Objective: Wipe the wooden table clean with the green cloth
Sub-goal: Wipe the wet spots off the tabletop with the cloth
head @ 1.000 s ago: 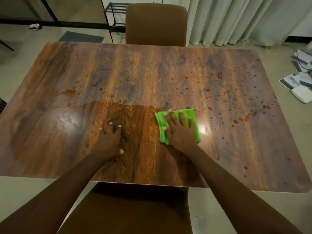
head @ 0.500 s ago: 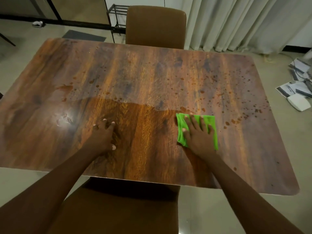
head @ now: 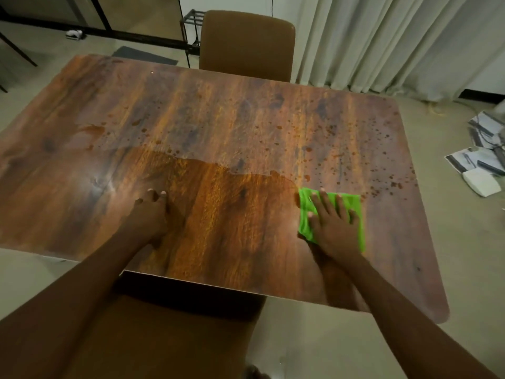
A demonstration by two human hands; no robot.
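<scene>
Right hand (head: 334,222) is flat on the cloth (head: 355,203), palm down, fingers spread and pointing away toward the far edge. It presses the cloth to the table (head: 218,110) rather than gripping it: nothing is curled around the fabric. Green shows on three sides of the hand, a strip at the left by the thumb, a band past the fingertips, and a long edge down the right side. The cloth sits on the right half of the table, nearer the front edge than the back.

Left hand (head: 147,217) is well apart from the cloth, out on the left half, holding nothing. It rests on the bare wood with the fingers bent under a little, the fingertips touching the surface, more a loose brace than a fist.

Between the two hands the wood looks darker, glossy and free of spots. That darker patch ends in a wavy line just beyond both hands. Past the line, the far part of the table is duller and speckled with reddish-brown drops (head: 382,184), thickest right of the cloth and above it. The cloth's upper right corner lies just beside that speckled zone. A larger smear (head: 93,129) shows at far left.

A brown chair (head: 246,45) stands at the far side, another (head: 169,337) tucked under the near edge. Papers (head: 481,170) lie on the floor at right.
</scene>
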